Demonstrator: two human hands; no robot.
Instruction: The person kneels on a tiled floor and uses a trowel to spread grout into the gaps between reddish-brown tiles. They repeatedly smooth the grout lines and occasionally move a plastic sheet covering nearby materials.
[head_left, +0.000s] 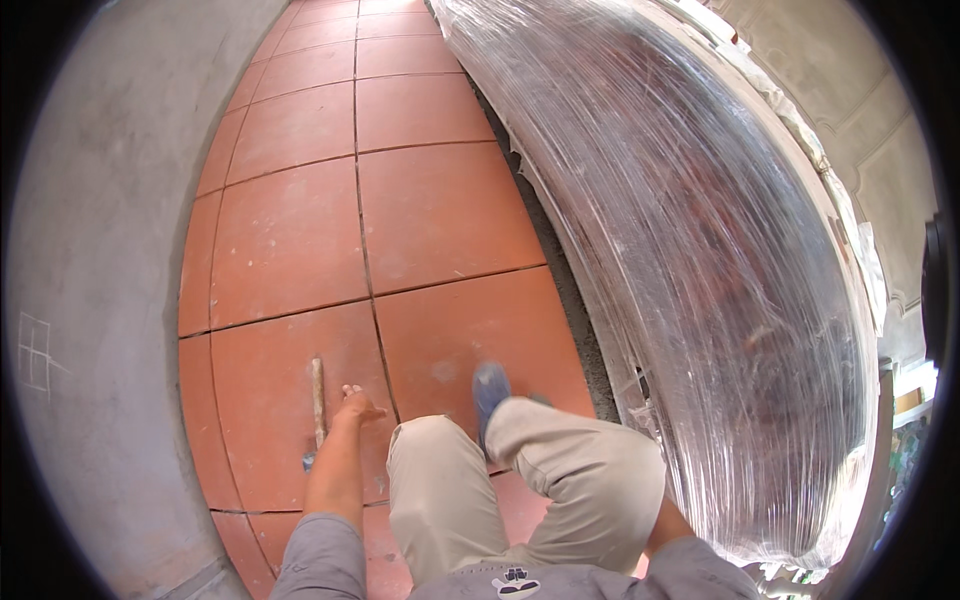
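Observation:
My left hand (360, 404) is held over the red-orange floor tiles (290, 240), its fingers apart and nothing in it. Just to its left lies a wooden-handled tool (318, 395) that looks like a hammer; its small bluish head points toward me and is partly behind my forearm. Of my right arm only a piece of forearm (672, 525) shows beside my bent right knee; the hand itself is hidden behind the leg. A blue-grey shoe (490, 395) rests on the tile in front of me.
A grey plastered wall (100, 250) runs along the left. On the right, a long bulky object wrapped in clear plastic film (700, 270) borders the tiles, with a dark rough gap (575, 310) between. Open joints divide the tiles.

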